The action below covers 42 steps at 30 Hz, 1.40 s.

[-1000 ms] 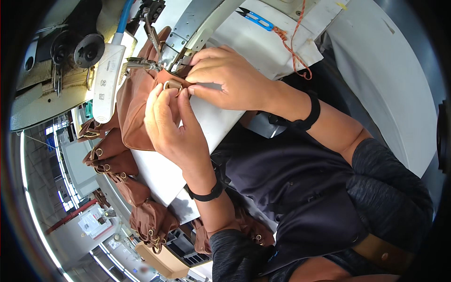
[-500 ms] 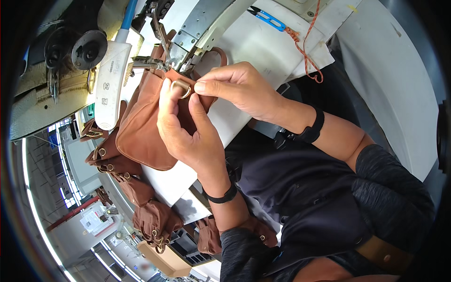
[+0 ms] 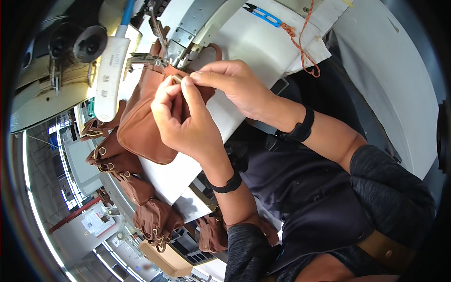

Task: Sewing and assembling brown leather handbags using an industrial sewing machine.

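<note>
A brown bag [image 3: 148, 136] lies with its top edge by the needle area of a sewing machine [image 3: 181, 51]. At that edge, my left hand [image 3: 190, 120] closes its fingertips around a small brown tab with a metal ring [image 3: 177, 79]; the fingers now cover most of the ring. My right hand [image 3: 242, 89] meets it from the right, thumb and forefinger pinched together against the tab's end. What exactly that pinch holds is hidden. Behind the right fingers curves a brown strap [image 3: 216, 49].
Blue thread snips [image 3: 264, 16] lie on the white table [image 3: 253, 42] at the far side, beside a loose orange cord [image 3: 300, 47]. A white machine lever [image 3: 111, 80] hangs left of the bag. Several more brown bags [image 3: 157, 218] sit along the left.
Both hands have shifted slightly left and up. The left thumb has come up over the ring, which showed openly before. The right pinch stays close beside it.
</note>
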Tool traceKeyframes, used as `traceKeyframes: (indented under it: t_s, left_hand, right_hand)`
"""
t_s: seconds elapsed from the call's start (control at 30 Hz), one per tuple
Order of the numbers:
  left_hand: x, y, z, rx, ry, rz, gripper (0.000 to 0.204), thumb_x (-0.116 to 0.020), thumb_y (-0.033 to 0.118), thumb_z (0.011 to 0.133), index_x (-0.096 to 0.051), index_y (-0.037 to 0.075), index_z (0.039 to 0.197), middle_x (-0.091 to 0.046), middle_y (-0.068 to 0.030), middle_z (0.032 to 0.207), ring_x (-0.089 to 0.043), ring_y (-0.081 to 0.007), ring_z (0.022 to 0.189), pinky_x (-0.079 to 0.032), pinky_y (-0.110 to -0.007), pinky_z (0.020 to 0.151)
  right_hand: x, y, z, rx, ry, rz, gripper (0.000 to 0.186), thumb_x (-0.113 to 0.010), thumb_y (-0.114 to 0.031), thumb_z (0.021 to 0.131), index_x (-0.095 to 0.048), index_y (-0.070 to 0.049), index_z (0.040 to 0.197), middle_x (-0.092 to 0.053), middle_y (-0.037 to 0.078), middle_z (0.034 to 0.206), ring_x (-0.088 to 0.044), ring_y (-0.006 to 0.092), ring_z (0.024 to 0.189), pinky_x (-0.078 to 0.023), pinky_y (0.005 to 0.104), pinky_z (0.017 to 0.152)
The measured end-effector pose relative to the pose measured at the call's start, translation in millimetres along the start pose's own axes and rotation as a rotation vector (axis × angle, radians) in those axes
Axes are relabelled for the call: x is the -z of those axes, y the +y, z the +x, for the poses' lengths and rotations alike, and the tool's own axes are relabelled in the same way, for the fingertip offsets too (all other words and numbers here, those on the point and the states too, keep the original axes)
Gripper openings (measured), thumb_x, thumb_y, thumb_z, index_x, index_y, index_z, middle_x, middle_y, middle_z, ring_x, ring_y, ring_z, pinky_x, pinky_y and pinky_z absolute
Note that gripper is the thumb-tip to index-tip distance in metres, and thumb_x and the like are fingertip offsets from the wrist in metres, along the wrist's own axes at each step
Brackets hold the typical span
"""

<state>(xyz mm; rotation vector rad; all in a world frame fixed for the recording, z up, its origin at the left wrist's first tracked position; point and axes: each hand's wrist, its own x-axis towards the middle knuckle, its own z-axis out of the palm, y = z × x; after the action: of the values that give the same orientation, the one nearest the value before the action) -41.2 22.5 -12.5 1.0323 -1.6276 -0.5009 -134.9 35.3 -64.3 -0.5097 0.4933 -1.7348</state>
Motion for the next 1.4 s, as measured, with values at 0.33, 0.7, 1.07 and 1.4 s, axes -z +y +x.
traceKeyframes:
  t_s: [0.33,0.7,1.07,1.4]
  left_hand:
    - [3,5,-9,-0.082,-0.023,0.047,0.017,-0.068,-0.001,0.099,-0.064,-0.005,0.115,-0.07,-0.0168,0.122,-0.07,-0.021,0.108,-0.058,-0.032,0.095]
    - [-3,3,-4,-0.051,-0.007,-0.085,0.008,-0.068,-0.004,0.099,-0.06,-0.005,0.102,-0.067,-0.0269,0.13,-0.07,-0.027,0.113,-0.059,-0.036,0.096]
    - [-1,2,4,0.009,-0.012,-0.108,0.01,-0.072,-0.007,0.095,-0.064,-0.006,0.101,-0.066,-0.0244,0.131,-0.071,-0.0246,0.112,-0.059,-0.035,0.095]
    - [1,1,9,0.058,-0.013,-0.197,0.013,-0.071,-0.011,0.093,-0.064,-0.007,0.103,-0.065,-0.023,0.131,-0.069,-0.0235,0.112,-0.059,-0.037,0.099]
  right_hand:
    - [-5,-6,-8,0.028,-0.017,-0.075,0.024,-0.066,-0.017,0.104,-0.076,0.005,0.104,-0.073,0.005,0.085,-0.067,0.0104,0.079,-0.054,0.0265,0.076]
    - [-6,-10,1,0.053,-0.008,-0.158,0.023,-0.065,-0.015,0.105,-0.075,0.006,0.104,-0.074,0.005,0.086,-0.068,0.0097,0.08,-0.054,0.0252,0.074]
    - [-6,-7,7,0.05,0.004,-0.111,0.021,-0.068,-0.013,0.102,-0.076,0.006,0.102,-0.072,0.002,0.083,-0.063,0.0067,0.077,-0.051,0.024,0.069]
    - [-4,-10,10,0.085,-0.006,-0.207,0.021,-0.066,-0.013,0.103,-0.075,0.006,0.103,-0.072,0.003,0.084,-0.064,0.0076,0.079,-0.052,0.0244,0.072]
